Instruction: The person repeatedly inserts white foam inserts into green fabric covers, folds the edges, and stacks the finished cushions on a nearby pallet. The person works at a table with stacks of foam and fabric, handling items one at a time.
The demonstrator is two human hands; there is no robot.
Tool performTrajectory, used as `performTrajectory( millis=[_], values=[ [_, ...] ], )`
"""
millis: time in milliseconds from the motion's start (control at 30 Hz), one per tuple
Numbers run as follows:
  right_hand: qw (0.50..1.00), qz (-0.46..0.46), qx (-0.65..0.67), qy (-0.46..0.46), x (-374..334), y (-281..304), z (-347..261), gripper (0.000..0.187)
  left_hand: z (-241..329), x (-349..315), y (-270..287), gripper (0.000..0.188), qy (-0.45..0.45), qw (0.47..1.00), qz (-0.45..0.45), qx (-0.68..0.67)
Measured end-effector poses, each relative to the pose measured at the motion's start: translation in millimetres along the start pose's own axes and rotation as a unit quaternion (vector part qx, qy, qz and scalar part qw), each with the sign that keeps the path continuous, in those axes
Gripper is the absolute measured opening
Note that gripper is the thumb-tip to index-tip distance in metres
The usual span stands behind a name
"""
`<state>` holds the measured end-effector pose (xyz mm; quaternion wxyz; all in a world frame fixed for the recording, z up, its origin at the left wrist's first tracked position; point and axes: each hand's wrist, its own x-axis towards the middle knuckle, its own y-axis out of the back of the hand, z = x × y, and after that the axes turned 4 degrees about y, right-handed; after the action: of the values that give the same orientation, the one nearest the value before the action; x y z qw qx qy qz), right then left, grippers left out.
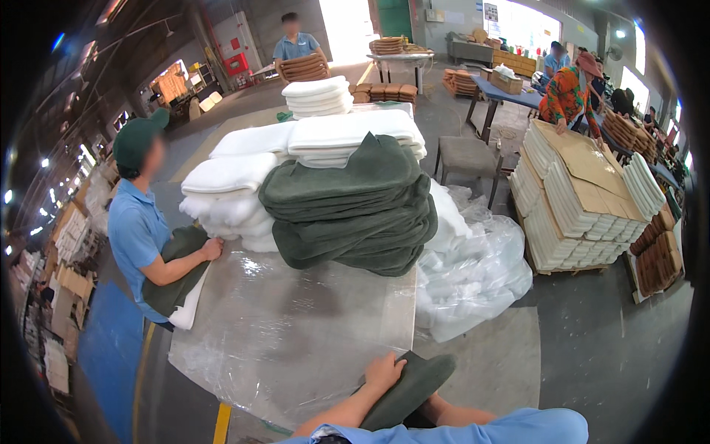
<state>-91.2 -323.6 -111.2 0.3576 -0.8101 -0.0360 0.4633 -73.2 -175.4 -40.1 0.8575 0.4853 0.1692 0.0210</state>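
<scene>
At the near edge of the plastic-covered table (pixel 310 325), my left hand (pixel 385 372) pinches the upper edge of a dark green fabric cushion cover (pixel 414 388). My right hand (pixel 438 406) goes in behind or under the same cover, and its fingers are hidden. The cover is held slanted, close to my body. Farther up the table lies a tall stack of dark green covers (pixel 347 200). White padding sheets (pixel 229 174) are piled beside and behind it.
A co-worker (pixel 140 222) at the table's left side holds a green cover and white padding. Clear plastic bags (pixel 473 274) bulge on the right, before a chair (pixel 470 159). A pallet of stacked white pieces (pixel 577 214) stands farther right. Another person (pixel 299 48) carries brown cushions behind.
</scene>
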Motion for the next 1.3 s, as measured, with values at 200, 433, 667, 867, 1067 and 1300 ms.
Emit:
performTrajectory(
  millis=[200,433,667,867,1067,1300],
  values=[
    [0.999,0.030,-0.019,-0.015,-0.7,3.6,-16.7,0.025,-14.2,0.3,-16.2,0.039,-0.065,0.992,0.105,-0.009],
    [0.997,0.049,-0.048,-0.026,2.2,4.5,-32.5,0.023,-11.9,0.8,-23.5,0.037,-0.055,0.990,0.126,-0.012],
    [0.997,0.005,-0.075,-0.034,11.8,-3.0,-7.1,0.021,-6.0,-16.7,7.1,0.038,-0.046,0.997,0.049,-0.024],
    [0.987,-0.042,-0.147,-0.046,17.9,-1.6,7.9,0.019,-23.3,-37.0,39.0,0.045,-0.015,1.000,-0.009,-0.017],
    [0.838,0.038,-0.543,-0.021,8.2,49.6,-83.3,0.018,-68.6,-68.2,59.6,0.062,0.033,0.970,-0.179,-0.163],
    [0.753,-0.018,-0.614,0.236,-29.1,-89.6,-188.2,0.043,-130.8,-132.7,71.6,0.036,0.083,0.979,-0.150,-0.108]
  ],
)
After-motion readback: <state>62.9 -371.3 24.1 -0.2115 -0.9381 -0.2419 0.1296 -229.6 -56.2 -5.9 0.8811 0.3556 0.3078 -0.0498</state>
